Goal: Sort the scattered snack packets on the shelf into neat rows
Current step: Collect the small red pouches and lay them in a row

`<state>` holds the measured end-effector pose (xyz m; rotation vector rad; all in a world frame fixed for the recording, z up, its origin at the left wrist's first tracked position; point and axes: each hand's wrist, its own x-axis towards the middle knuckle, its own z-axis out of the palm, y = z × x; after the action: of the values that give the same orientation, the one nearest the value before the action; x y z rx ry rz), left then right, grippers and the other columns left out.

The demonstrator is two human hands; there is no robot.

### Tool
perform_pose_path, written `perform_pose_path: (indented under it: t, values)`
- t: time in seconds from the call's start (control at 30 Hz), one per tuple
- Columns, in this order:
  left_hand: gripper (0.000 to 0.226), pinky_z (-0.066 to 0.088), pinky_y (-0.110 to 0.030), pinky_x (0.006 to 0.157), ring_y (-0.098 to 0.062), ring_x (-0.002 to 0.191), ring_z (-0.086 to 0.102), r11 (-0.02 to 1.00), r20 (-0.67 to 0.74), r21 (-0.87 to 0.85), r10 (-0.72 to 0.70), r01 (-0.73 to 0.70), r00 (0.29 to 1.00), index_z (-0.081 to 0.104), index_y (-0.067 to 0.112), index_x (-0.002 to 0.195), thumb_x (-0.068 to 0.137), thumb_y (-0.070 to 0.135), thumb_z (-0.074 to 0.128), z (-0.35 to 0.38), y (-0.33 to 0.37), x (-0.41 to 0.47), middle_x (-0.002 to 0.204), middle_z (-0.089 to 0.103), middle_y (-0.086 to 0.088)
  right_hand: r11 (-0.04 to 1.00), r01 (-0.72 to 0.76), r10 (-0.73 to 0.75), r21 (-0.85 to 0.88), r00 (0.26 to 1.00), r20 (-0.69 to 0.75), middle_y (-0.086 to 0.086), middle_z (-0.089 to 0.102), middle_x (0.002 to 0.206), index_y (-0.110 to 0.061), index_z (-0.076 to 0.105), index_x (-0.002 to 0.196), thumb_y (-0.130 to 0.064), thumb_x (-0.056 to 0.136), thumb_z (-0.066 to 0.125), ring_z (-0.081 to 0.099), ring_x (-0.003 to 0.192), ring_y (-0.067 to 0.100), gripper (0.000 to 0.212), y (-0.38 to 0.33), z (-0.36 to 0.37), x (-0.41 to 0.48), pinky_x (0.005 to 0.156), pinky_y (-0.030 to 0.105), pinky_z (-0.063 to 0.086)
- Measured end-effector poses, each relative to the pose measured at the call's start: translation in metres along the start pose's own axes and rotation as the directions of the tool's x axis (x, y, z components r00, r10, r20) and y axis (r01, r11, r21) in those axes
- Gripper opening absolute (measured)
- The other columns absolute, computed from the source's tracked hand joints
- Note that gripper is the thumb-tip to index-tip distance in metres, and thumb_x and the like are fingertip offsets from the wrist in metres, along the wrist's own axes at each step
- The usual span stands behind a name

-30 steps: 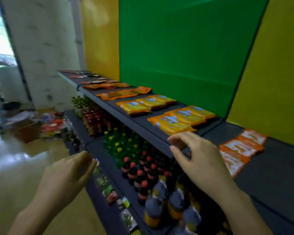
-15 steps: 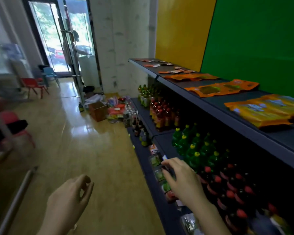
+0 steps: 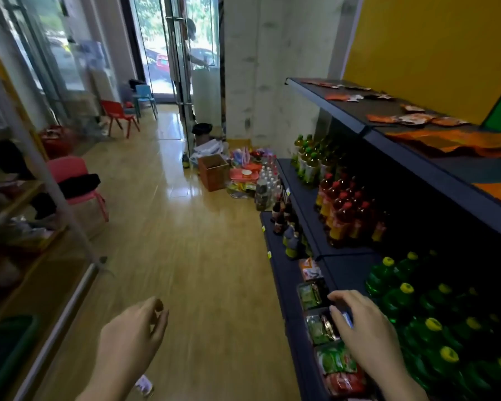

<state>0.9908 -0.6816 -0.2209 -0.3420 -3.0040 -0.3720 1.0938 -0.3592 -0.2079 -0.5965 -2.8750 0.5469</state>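
The left hand [image 3: 133, 337] hangs over the glossy wooden plank floor [image 3: 191, 233], fingers loosely curled and holding nothing. The right hand [image 3: 365, 334] reaches down over the front of the dark blue metal bottom shelf [image 3: 287, 285]. Its fingers are bent and the fingertips [image 3: 334, 312] are on a small clear-wrapped packet with a blue edge [image 3: 348, 318]. I cannot tell whether it grips that packet or only touches it.

Under the right wrist lie green and red snack packets [image 3: 334, 364]. Beyond the fingertips, along the same shelf front, come a green clear-wrapped snack packet [image 3: 311, 295] and then an orange and white snack packet [image 3: 309, 269], one behind the other.

Just beside the right hand, one level up, stand green plastic bottles with yellow caps [image 3: 402, 293]. Farther along are amber drink bottles with red caps [image 3: 342, 215], with small dark bottles [image 3: 281, 218] below them on the bottom shelf.

Higher up, the dark blue top shelf [image 3: 457, 169] carries large orange foil snack packets [image 3: 457, 141] overlapping each other. Smaller orange packets [image 3: 411, 118] lie loosely behind them, and more scattered packets [image 3: 344, 96] sit near its far end.

On the floor past the shelving sits a brown cardboard box [image 3: 213, 172] among bright clutter. Across the aisle is a pink plastic chair [image 3: 73, 175], then a red plastic chair [image 3: 117, 112], and a glass door [image 3: 180, 53] at the back.
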Motion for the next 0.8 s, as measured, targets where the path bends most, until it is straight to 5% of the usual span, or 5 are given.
perform_pose_path:
  t: [0.37, 0.6, 0.8]
  values:
    - [0.018, 0.046, -0.018, 0.053, -0.005, 0.075, 0.061, 0.997, -0.003, 0.082, -0.014, 0.015, 1.000, 0.053, 0.031, 0.091, 0.091, 0.045, 0.042, 0.011, 0.005, 0.199, 0.082, 0.064, 0.011, 0.994, 0.108, -0.107, -0.014, 0.992, 0.063, -0.021, 0.053, 0.114, -0.033, 0.051, 0.118, -0.037, 0.095, 0.043, 0.051, 0.108, 0.002, 0.025, -0.030, 0.028, 0.211, 0.070, 0.017, 0.033]
    - [0.026, 0.049, -0.020, 0.061, -0.003, 0.081, 0.063, 0.991, 0.077, 0.129, 0.034, -0.044, 0.996, 0.052, 0.032, 0.096, 0.092, 0.051, 0.035, 0.055, -0.013, 0.317, 0.086, 0.066, 0.011, 0.997, 0.079, -0.074, -0.019, 0.981, 0.180, -0.028, 0.042, 0.099, -0.040, 0.049, 0.116, -0.040, 0.095, 0.040, 0.051, 0.105, -0.002, 0.023, -0.055, 0.070, 0.313, 0.067, 0.013, 0.033]
    - [0.025, 0.045, -0.025, 0.061, -0.010, 0.085, 0.066, 0.991, 0.021, 0.089, 0.101, -0.102, 0.995, 0.059, 0.029, 0.098, 0.091, 0.047, 0.042, 0.054, -0.029, 0.464, 0.090, 0.069, 0.009, 1.000, -0.011, 0.012, -0.010, 0.994, 0.105, -0.028, 0.042, 0.102, -0.038, 0.049, 0.120, -0.039, 0.095, 0.043, 0.048, 0.104, -0.005, 0.026, -0.097, 0.084, 0.423, 0.064, 0.010, 0.036]
